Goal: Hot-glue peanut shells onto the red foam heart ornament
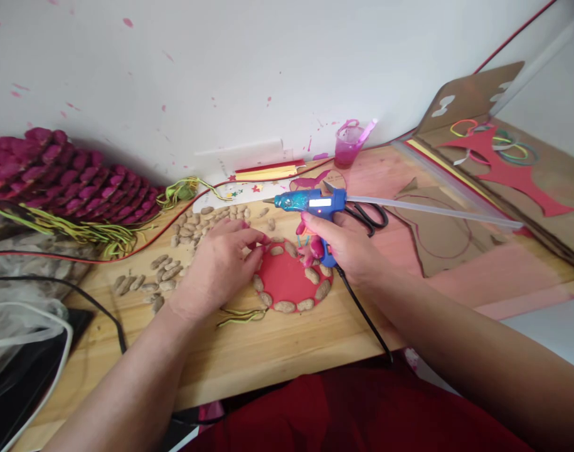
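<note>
A red disc (289,279) lies on the wooden table with several peanuts (285,306) around its rim. My left hand (228,257) reaches over the disc's upper left edge, its thumb and forefinger nearly together there; what they hold, if anything, is too small to make out. My right hand (345,242) grips the handle of a blue glue gun (310,201) above the disc's right side. Its nozzle points left, and a long clear glue stick (432,210) sticks out of its back.
Loose peanuts (187,226) lie behind and left of my left hand. Pink-dyed stacked pieces (70,179) stand at the left. Scissors (374,220), a cup of pink liquid (347,147) and cut cardboard (440,232) are to the right. A red cord (174,221) crosses the table.
</note>
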### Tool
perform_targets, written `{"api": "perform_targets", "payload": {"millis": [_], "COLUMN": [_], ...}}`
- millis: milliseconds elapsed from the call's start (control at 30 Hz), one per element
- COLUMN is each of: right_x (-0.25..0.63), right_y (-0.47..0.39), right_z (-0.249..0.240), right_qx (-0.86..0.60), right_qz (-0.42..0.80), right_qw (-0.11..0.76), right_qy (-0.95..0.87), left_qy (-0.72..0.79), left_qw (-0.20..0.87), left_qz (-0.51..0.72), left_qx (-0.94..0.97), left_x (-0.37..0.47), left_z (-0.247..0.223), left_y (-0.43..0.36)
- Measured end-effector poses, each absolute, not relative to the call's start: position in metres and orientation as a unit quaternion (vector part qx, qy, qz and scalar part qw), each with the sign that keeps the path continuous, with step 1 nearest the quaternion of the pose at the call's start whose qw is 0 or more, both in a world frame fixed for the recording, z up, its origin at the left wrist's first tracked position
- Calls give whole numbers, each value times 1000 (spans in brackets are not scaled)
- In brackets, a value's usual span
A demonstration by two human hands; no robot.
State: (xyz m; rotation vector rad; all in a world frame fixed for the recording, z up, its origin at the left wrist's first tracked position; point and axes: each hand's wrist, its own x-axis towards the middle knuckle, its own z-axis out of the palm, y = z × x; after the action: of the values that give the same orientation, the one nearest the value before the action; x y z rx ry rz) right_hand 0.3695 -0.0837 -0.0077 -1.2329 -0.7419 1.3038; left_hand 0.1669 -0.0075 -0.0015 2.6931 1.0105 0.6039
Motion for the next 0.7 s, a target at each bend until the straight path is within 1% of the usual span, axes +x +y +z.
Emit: {"api": "perform_targets", "payload": {"millis": [300,700], "right_x": [366,367], "right_y": [-83,-84], "right_z": [-9,-11], "right_qx": [-537,-532], "right_qz": [554,555], "right_qw": [552,545], "right_qy": [-317,-335], "left_qy": [367,317], "left_qw": [85,98], "left_qz": [210,207], "left_qx": [902,921], "left_x": [164,170], "left_z": [2,-5], "left_y": [-9,-13]}}
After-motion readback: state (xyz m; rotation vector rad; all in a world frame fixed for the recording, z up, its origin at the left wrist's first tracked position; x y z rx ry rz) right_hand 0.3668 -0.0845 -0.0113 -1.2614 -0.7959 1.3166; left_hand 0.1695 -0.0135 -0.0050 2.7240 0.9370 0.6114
